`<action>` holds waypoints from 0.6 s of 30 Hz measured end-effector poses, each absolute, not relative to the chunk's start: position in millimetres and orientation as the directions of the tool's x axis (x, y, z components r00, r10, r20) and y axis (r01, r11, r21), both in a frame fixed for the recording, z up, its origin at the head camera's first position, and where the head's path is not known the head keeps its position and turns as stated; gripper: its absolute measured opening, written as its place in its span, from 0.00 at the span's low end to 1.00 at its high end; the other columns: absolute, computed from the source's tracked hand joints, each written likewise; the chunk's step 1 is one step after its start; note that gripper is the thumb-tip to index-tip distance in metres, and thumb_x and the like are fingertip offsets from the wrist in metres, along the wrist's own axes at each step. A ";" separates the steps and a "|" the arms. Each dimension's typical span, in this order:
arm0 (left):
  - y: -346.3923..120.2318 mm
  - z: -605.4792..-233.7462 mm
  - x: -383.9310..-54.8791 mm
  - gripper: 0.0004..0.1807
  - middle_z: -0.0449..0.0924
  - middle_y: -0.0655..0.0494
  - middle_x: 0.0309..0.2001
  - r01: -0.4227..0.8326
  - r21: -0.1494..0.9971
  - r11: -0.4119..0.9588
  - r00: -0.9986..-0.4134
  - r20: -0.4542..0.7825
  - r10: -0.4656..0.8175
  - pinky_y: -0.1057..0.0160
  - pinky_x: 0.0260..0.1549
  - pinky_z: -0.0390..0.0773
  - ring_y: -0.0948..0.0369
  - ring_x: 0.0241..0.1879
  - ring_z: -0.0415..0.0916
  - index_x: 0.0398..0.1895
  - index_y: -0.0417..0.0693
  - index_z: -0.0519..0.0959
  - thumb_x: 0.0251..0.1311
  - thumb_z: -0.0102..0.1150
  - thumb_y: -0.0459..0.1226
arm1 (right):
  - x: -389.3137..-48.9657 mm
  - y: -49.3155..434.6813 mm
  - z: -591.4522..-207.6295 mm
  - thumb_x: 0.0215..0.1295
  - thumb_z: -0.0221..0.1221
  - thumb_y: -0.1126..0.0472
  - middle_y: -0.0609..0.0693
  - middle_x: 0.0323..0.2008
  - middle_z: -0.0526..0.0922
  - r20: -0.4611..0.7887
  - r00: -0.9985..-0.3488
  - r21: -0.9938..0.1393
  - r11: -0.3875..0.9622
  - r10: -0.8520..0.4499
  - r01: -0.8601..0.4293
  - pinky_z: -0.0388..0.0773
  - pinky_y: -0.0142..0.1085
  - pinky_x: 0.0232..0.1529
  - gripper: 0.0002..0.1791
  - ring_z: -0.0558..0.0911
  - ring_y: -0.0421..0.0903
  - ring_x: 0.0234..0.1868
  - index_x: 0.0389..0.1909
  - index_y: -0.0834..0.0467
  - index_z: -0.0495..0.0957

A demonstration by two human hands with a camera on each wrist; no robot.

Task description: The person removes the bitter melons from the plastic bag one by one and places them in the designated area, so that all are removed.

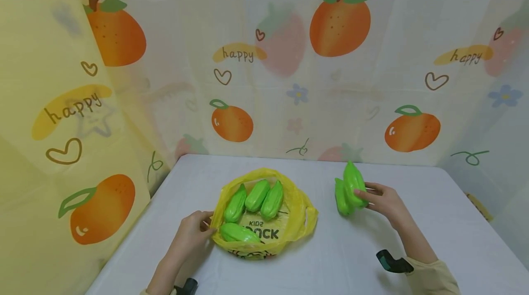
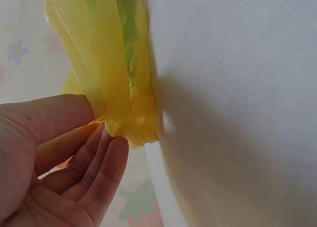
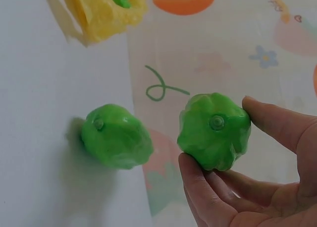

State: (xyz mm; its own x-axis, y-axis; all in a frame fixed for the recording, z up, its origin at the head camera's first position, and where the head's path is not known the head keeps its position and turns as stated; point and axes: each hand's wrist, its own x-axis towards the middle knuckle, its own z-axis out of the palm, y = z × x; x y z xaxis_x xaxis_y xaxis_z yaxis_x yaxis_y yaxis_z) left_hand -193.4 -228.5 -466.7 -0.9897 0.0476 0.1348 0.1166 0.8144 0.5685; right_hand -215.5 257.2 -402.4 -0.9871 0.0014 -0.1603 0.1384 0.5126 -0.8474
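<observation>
Right hand: one green vegetable, gripped between thumb and fingers, its narrow tip upward in the head view. Second green vegetable: on the table, just left of the held one as the head view shows it; the right wrist view shows a gap between the two and a small nub on the end of each.

Left hand: thumb and fingertips pinching the left edge of a yellow bag. Bag: one, thin plastic, mouth open upward, on the table to the left of the right hand and the two vegetables there.

Bag contents: four green vegetables. Three in the farther part, a left one, a middle one and a right one; one on its side along the near left wall, close to the left hand. Total in sight: six, all glossy, ribbed, bright green.

Writing, bag: "KIDS" in dark letters; below it a larger word ending in "CK", its start partly covered; further dark print on the near outer side, too creased to read.

Writing, printed curtain: "happy", three times, on yellow patches. Printed oranges in the head view: five.
</observation>
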 end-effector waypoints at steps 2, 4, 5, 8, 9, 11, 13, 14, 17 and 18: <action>-228.7 -467.0 -193.7 0.23 0.79 0.55 0.31 0.117 0.566 0.816 -0.990 0.135 0.048 0.67 0.29 0.77 0.64 0.29 0.76 0.49 0.39 0.80 0.46 0.70 0.30 | -216.3 260.0 -403.8 0.63 0.57 0.42 0.73 0.62 0.66 -0.161 -0.987 -0.845 0.516 0.003 0.140 0.79 0.42 0.51 0.45 0.74 0.60 0.58 0.67 0.73 0.56; -228.7 -466.9 -194.0 0.23 0.79 0.55 0.31 0.118 0.567 0.816 -0.990 0.136 0.049 0.67 0.29 0.76 0.64 0.29 0.76 0.49 0.39 0.80 0.45 0.70 0.30 | -216.8 262.6 -405.7 0.63 0.57 0.42 0.73 0.62 0.65 -0.164 -0.986 -0.846 0.514 0.008 0.145 0.79 0.42 0.51 0.45 0.74 0.60 0.58 0.67 0.73 0.56; -228.8 -467.0 -194.2 0.23 0.79 0.55 0.31 0.118 0.566 0.816 -0.989 0.137 0.049 0.67 0.29 0.76 0.64 0.29 0.75 0.49 0.39 0.80 0.45 0.70 0.30 | -216.8 263.7 -406.8 0.63 0.58 0.42 0.72 0.63 0.65 -0.167 -0.986 -0.845 0.513 0.015 0.151 0.79 0.41 0.51 0.45 0.74 0.60 0.58 0.67 0.72 0.56; -228.9 -467.6 -194.7 0.23 0.79 0.55 0.30 0.120 0.565 0.817 -0.989 0.137 0.050 0.67 0.28 0.76 0.64 0.29 0.75 0.49 0.39 0.81 0.45 0.70 0.30 | -217.0 267.9 -409.3 0.62 0.58 0.41 0.73 0.64 0.63 -0.170 -0.985 -0.842 0.516 0.024 0.157 0.80 0.40 0.50 0.47 0.75 0.59 0.57 0.67 0.73 0.56; -228.9 -467.5 -194.7 0.23 0.79 0.55 0.30 0.120 0.565 0.816 -0.989 0.137 0.050 0.67 0.28 0.76 0.64 0.29 0.75 0.49 0.39 0.81 0.45 0.70 0.30 | -216.8 268.9 -410.0 0.62 0.58 0.41 0.73 0.64 0.62 -0.171 -0.985 -0.843 0.514 0.027 0.160 0.80 0.40 0.49 0.47 0.75 0.59 0.57 0.67 0.74 0.56; -228.9 -467.6 -194.9 0.23 0.79 0.55 0.30 0.120 0.565 0.817 -0.989 0.135 0.051 0.68 0.28 0.76 0.65 0.29 0.75 0.48 0.39 0.81 0.45 0.70 0.30 | -216.6 271.0 -411.3 0.62 0.58 0.41 0.73 0.64 0.62 -0.176 -0.984 -0.843 0.511 0.031 0.167 0.80 0.40 0.49 0.47 0.76 0.58 0.56 0.66 0.74 0.56; -228.9 -467.5 -195.0 0.23 0.79 0.55 0.30 0.120 0.567 0.815 -0.990 0.134 0.052 0.67 0.28 0.76 0.65 0.29 0.75 0.48 0.39 0.81 0.45 0.70 0.30 | -216.8 273.3 -412.6 0.62 0.58 0.41 0.73 0.63 0.62 -0.181 -0.983 -0.843 0.510 0.032 0.172 0.80 0.40 0.49 0.47 0.77 0.57 0.55 0.66 0.74 0.56; -228.9 -467.3 -194.9 0.23 0.79 0.56 0.30 0.120 0.568 0.814 -0.990 0.134 0.052 0.67 0.28 0.76 0.64 0.29 0.75 0.48 0.39 0.81 0.45 0.70 0.30 | -217.0 274.4 -413.4 0.62 0.58 0.41 0.73 0.63 0.62 -0.186 -0.982 -0.842 0.509 0.033 0.177 0.80 0.40 0.49 0.47 0.77 0.56 0.55 0.66 0.75 0.56; -228.8 -466.8 -194.8 0.23 0.79 0.56 0.30 0.119 0.571 0.813 -0.990 0.133 0.052 0.67 0.28 0.76 0.64 0.29 0.75 0.48 0.39 0.81 0.45 0.70 0.30 | -217.8 277.9 -416.5 0.62 0.58 0.42 0.74 0.63 0.62 -0.200 -0.979 -0.841 0.506 0.038 0.192 0.80 0.40 0.49 0.47 0.78 0.55 0.53 0.66 0.75 0.55; -228.8 -466.7 -194.7 0.23 0.79 0.56 0.30 0.118 0.571 0.812 -0.990 0.133 0.051 0.67 0.29 0.76 0.64 0.29 0.75 0.48 0.39 0.81 0.45 0.70 0.30 | -218.2 279.1 -417.8 0.62 0.58 0.42 0.74 0.63 0.62 -0.206 -0.978 -0.840 0.505 0.040 0.198 0.80 0.40 0.48 0.48 0.78 0.54 0.53 0.66 0.75 0.55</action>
